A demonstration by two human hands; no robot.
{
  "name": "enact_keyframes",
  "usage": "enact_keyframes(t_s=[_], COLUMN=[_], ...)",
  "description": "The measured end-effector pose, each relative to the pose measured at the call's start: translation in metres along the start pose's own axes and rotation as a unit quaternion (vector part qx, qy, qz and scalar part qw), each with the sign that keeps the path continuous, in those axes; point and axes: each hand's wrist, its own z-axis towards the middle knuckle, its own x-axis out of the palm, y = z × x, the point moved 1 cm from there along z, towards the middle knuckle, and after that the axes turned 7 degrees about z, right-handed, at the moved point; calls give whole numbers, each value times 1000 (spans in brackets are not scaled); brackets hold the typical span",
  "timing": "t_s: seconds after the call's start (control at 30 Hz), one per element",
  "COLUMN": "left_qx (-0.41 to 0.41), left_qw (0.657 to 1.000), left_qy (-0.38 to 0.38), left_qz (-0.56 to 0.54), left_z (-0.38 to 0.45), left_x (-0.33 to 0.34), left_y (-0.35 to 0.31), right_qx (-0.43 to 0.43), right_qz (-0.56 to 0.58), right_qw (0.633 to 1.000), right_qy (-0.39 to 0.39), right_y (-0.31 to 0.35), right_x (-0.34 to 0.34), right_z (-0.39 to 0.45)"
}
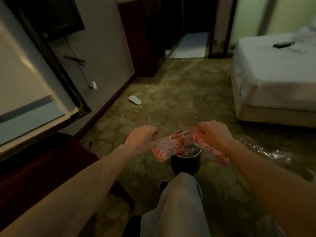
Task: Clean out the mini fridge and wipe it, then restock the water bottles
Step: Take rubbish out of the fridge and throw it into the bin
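Head view
Room: dim bedroom with patterned green-brown carpet (179, 100), grey wall at left, dark doorway at far centre
Fridge door (25, 79): swung open at far left, pale inner face with a grey shelf rail, dark gasket round the edge
Bed (273, 77): far right, white sheet, a small dark object lying on top
Slipper (135, 100): white, on the carpet near the left skirting board
Cable and plug (93, 85): hanging down the left wall below a dark screen
Bin (186, 161): small, dark, round with a shiny liner, on the carpet in the near centre, just beyond a grey-trousered knee
Clear plastic (266, 151): crumpled on the carpet at near right
Pink wrapper (172, 147): printed snack packet, bent in the middle, held directly above the bin
Left hand (142, 140): fingers curled, pinching the left end of the wrapper
Right hand (215, 135): fingers curled, gripping the wrapper's right part, the loose end trailing down toward the near right
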Motion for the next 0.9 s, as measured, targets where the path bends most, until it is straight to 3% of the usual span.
enact_keyframes(t_s=[0.47, 0.63, 0.77, 0.9], left_qx=[17, 13, 13, 7], left_qw=[992, 993, 991, 985], left_qy=[115, 105, 104, 163], left_qz=[-49, -58, -81, -56], left_z=[125, 159, 175, 177], left_x=[156, 204, 241, 289], left_y=[23, 40, 47, 43], right_qx=[118, 82, 1, 1], right_qz=[71, 69, 23, 47], right_qw=[990, 993, 992, 991], right_qy=[13, 41, 124, 124], right_y=[-77, -84, -89, -90], right_x=[123, 168, 220, 271], right_z=[105, 144, 159, 152])
